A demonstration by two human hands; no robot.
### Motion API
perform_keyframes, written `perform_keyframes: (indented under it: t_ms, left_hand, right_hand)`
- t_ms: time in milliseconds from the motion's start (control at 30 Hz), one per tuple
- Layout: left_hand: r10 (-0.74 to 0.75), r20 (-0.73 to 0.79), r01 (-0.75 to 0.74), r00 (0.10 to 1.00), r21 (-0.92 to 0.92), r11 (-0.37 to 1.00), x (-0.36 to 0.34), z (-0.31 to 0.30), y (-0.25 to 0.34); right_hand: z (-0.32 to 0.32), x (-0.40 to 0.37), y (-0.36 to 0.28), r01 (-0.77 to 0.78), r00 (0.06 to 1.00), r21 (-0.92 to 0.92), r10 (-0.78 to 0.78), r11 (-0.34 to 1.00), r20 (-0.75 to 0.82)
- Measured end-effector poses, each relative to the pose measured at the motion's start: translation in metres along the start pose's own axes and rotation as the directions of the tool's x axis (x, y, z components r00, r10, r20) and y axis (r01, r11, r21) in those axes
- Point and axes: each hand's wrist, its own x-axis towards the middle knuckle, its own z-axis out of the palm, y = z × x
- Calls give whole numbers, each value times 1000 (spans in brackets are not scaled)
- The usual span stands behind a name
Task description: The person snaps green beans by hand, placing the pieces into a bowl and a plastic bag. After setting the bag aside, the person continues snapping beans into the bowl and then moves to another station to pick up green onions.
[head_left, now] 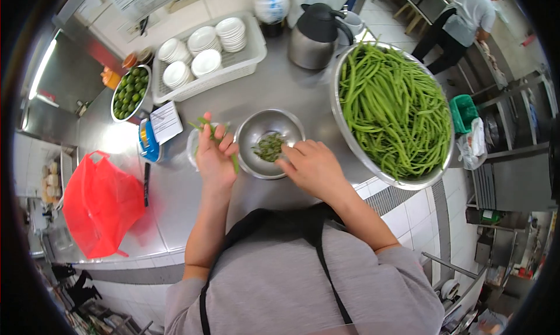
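My left hand point(216, 155) is raised over the counter, palm up, with its fingers curled around a few green beans point(235, 162). Right of it stands a small steel bowl point(249, 125) with short, dark green bean ends point(269, 146) at the bottom. Over that bowl's right rim reaches my right hand point(315, 167), fingers bent and close together above the bean ends; whatever is between the fingertips is hidden. A large steel bowl point(344, 128) heaped with long green beans point(396, 107) stands to the right. Partly behind my left hand is a pale round container point(193, 145).
A white basket point(233, 71) of stacked small dishes stands at the back, beside a steel jug point(313, 40). To the left are a bowl of green limes point(130, 95), a blue tape dispenser point(149, 141) and a red plastic bag point(102, 204). Another person point(458, 26) works at the far right.
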Motion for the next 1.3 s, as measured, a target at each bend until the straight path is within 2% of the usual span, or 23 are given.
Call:
perform_keyframes:
  t_ms: [33, 100, 133, 200, 267, 333, 400, 467, 500, 667, 733, 767, 833, 867, 933, 1000, 1067, 1100, 1133, 1200, 1233, 1267, 1300]
  left_hand:
    - [-83, 120, 89, 989, -49, 995, -1, -2, -1]
    - [-154, 98, 155, 983, -1, 988, -7, 5, -4]
    - [-213, 66, 209, 975, 63, 976, -11, 12, -3]
    - [-255, 63, 249, 965, 88, 965, -16, 23, -8]
    - [-307, 132, 281, 943, 181, 942, -18, 26, -15]
    - [-334, 149, 305, 931, 189, 933, -17, 29, -23]
    - [-376, 148, 316, 915, 317, 894, -19, 33, -27]
    - [-383, 147, 321, 912, 327, 889, -22, 37, -30]
    - [-396, 143, 324, 907, 362, 874, -25, 38, -30]
    - [-438, 162, 333, 884, 438, 835, -28, 33, -30]
    - [-532, 150, 404, 834, 492, 772, -31, 30, -32]
    - [-525, 145, 400, 839, 489, 775, -34, 34, -35]
    - [-630, 33, 513, 776, 548, 661, -39, 53, -45]
    - [-618, 28, 507, 785, 544, 669, -40, 62, -48]
    - [-705, -12, 626, 709, 473, 620, -42, 78, -52]
    - [-691, 24, 617, 723, 429, 660, -36, 78, -53]
    - [-671, 64, 601, 738, 389, 698, -30, 72, -50]
    - [-619, 64, 520, 783, 478, 707, -27, 68, -47]
    - [-566, 68, 436, 821, 565, 701, -25, 65, -44]
    - [-538, 73, 414, 839, 555, 721, -25, 60, -34]
    - [-510, 106, 341, 854, 625, 702, -24, 55, -29]
    - [-485, 141, 267, 863, 688, 675, -24, 51, -24]
    - [-412, 142, 129, 900, 816, 563, -29, 60, -16]
  right_hand:
    - [-28, 0, 2, -33, 999, -14, 33, 999, -16]
    - [-68, -6, 20, -171, 949, -33, 155, 985, -276]
    - [-91, -8, 30, -205, 929, -77, 169, 976, -330]
    - [-119, -21, 52, -331, 934, -277, 273, 902, -229]
    - [-122, -30, 70, -323, 945, -336, 283, 885, -165]
    - [-115, -30, 72, -224, 974, -380, 195, 897, -113]
    - [-105, -33, 74, -255, 966, -357, 225, 899, -125]
    - [-103, -34, 77, -248, 963, -458, 267, 854, -24]
    - [-101, -34, 78, -236, 970, -474, 236, 848, -60]
    - [-121, -35, 65, -251, 966, -316, 213, 915, -149]
    - [-132, -35, 52, -292, 936, -231, 228, 928, -268]
    - [-134, -35, 48, -263, 929, -225, 183, 938, -322]
    - [-132, -33, 36, -251, 917, -220, 159, 943, -365]
    - [-128, -31, 29, -247, 901, -217, 142, 944, -411]
    - [-110, -25, 14, -171, 903, -225, 61, 959, -426]
    - [-81, -24, 1, 41, 924, -198, -112, 979, -366]
    - [-49, -26, -9, 119, 924, -142, -162, 983, -346]
    - [-38, -27, -12, 177, 922, -102, -202, 979, -331]
    - [-30, -27, -13, 192, 918, -87, -210, 978, -335]
    - [-19, -25, -15, 180, 960, 101, -152, 978, -237]
    - [-25, -20, -16, 172, 963, 150, -134, 974, -235]
    - [-25, -17, -10, 176, 963, 164, -135, 971, -235]
    - [-25, -15, -3, 170, 935, 155, -109, 973, -338]
